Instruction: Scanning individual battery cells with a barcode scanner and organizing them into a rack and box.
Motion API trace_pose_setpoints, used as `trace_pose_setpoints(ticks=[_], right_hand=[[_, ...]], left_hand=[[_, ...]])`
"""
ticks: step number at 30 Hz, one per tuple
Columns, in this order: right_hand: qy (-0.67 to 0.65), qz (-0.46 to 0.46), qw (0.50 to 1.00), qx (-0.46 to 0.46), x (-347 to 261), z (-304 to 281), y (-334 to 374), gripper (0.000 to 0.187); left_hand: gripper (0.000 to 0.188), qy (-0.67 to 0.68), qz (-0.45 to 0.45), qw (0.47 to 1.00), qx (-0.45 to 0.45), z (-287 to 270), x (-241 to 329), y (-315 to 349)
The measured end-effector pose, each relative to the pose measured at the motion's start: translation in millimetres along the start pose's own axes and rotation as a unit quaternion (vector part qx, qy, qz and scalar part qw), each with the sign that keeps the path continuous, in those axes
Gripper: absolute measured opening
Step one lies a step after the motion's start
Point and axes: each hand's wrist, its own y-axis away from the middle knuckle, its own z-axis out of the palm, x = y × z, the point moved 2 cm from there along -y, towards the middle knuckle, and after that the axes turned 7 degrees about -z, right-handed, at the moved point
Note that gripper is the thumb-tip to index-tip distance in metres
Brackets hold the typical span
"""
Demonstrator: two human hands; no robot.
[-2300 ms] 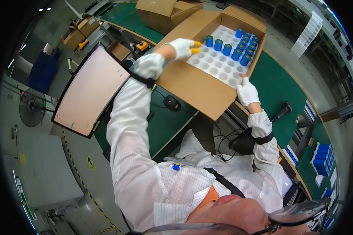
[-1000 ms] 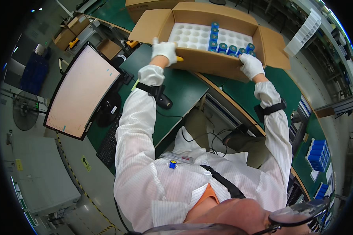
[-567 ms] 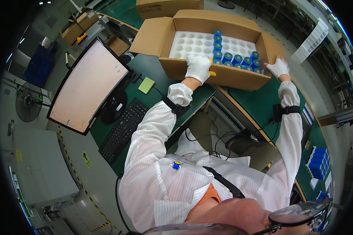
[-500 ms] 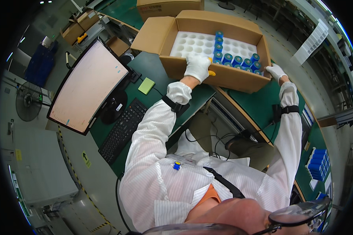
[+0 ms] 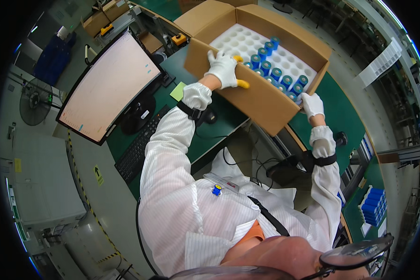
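An open cardboard box (image 5: pixel 261 105) lies at a slant in front of me, its near right corner closest. Inside is a white foam tray (image 5: pixel 240 38) with rows of round holes. Blue cylindrical battery cells (image 5: pixel 276 73) stand upright in some holes, in a line running back and a cluster near the right end. Over the top edge of the near wall hooks my gloved left hand (image 5: pixel 223 70), its yellow-covered thumb against the outside. My gloved right hand (image 5: pixel 312 106) is closed on the near right corner; its fingertips are partly hidden.
A monitor (image 5: pixel 109 88), keyboard (image 5: pixel 140 145), mouse (image 5: pixel 211 116) and yellow-green pad (image 5: pixel 178 91) are at the left of the green table (image 5: pixel 345 100). A block of blue cells (image 5: pixel 373 205) stands at the right. Cables (image 5: pixel 254 168) hang below the table's front edge.
The box has turned clockwise, its near right corner swinging toward me and its left end going back. My right hand came nearer and leftward with the corner; my left hand shifted left along the wall.
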Motion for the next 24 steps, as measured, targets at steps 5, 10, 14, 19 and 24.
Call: trace_pose_setpoints(ticks=[5, 10, 14, 19, 24], right_hand=[[-0.027, -0.031, 0.999, 0.014, -89, 36, 35, 0.063], [-0.024, -0.062, 0.997, 0.031, -120, 70, 62, 0.074], [-0.032, -0.073, 0.997, 0.016, -150, 90, 82, 0.083], [-0.047, -0.071, 0.996, -0.006, -166, 106, 99, 0.101], [-0.047, -0.091, 0.995, -0.016, -155, 120, 88, 0.107]], left_hand=[[0.116, 0.272, -0.412, 0.869, 0.040, 52, -11, 18], [0.092, 0.465, -0.404, 0.764, 0.191, 83, -56, 21], [0.064, 0.440, -0.377, 0.790, 0.204, 96, -104, 24], [0.040, 0.402, -0.376, 0.807, 0.216, 100, -127, 30], [0.032, 0.379, -0.393, 0.817, 0.186, 98, -122, 23]])
